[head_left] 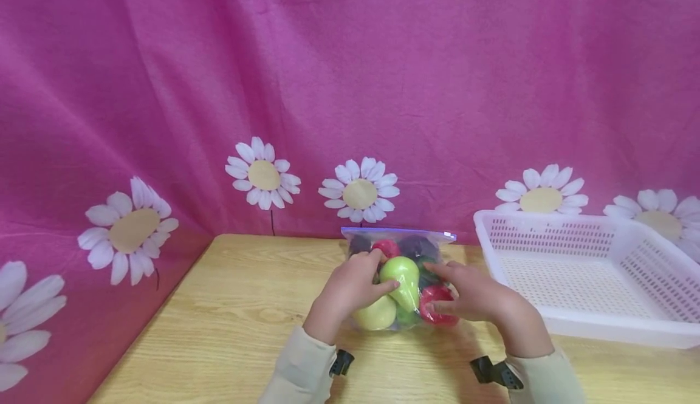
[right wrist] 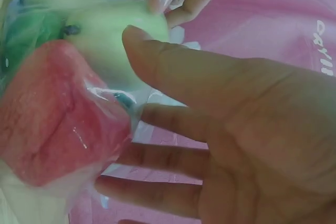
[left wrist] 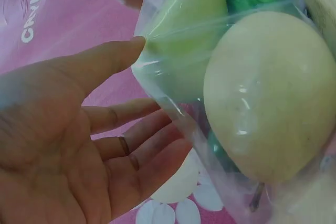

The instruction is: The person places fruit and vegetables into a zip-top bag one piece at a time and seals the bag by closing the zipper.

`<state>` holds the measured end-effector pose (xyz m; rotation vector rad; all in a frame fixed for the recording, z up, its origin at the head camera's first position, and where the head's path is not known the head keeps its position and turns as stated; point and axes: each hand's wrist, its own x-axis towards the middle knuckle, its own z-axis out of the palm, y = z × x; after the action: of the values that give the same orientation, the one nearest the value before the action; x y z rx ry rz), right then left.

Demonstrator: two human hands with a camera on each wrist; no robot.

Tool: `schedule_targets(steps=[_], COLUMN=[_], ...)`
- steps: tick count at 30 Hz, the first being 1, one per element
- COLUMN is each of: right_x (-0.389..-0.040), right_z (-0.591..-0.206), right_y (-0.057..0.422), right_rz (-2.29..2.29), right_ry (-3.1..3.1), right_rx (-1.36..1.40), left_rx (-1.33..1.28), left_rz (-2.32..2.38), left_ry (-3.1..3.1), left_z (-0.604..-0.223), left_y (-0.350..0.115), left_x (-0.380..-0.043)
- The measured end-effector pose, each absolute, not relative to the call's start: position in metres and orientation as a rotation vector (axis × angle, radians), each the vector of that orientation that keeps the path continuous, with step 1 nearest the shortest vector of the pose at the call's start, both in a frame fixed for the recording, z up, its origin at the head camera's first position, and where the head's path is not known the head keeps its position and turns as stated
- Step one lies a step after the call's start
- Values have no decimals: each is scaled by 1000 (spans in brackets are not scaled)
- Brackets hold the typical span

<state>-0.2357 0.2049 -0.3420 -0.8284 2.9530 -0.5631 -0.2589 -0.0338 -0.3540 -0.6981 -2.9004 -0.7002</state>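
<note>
A clear zip-top bag [head_left: 401, 232] with a purple zip edge lies on the wooden table, filled with fruit. A green pear [head_left: 401, 279] is uppermost, a pale yellow-green pear [left wrist: 273, 95] sits at the lower left, and a red fruit [right wrist: 65, 119] at the lower right. Darker fruits show through the far part. My left hand [head_left: 355, 285] touches the bag's left side, thumb over the green pear, fingers extended. From the right, my right hand [head_left: 476, 291] rests against the bag, thumb by the red fruit and fingers outstretched. Neither hand's fingers are curled round anything.
A white perforated plastic basket [head_left: 590, 313] stands to the right of the bag. Behind the table [head_left: 235, 313] hangs a magenta cloth [head_left: 410, 88] printed with white daisies. Black straps [head_left: 494, 372] are on both wrists.
</note>
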Motion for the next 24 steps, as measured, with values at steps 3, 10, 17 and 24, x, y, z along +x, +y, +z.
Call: schedule_targets(steps=[3,10,17,24], right_x=[-237,-240,-245,-245], right_z=[-343,-340,-340,-350], right_y=[206,204,185,174], right_rz=[-544,-715,-778,-623], right_ry=[2935,3005,3263,3322], right_rx=[-837,-965,-1067,-948], left_rx=[-692,-808,-848,-726], left_rz=[-712,-653,-464,-292], left_ry=[-2895,-2705,-2492,-2636], left_z=[-355,-352,-348,-358], left_y=[-35,-34,-36,-37], left_x=[-259,-260,-261,-262])
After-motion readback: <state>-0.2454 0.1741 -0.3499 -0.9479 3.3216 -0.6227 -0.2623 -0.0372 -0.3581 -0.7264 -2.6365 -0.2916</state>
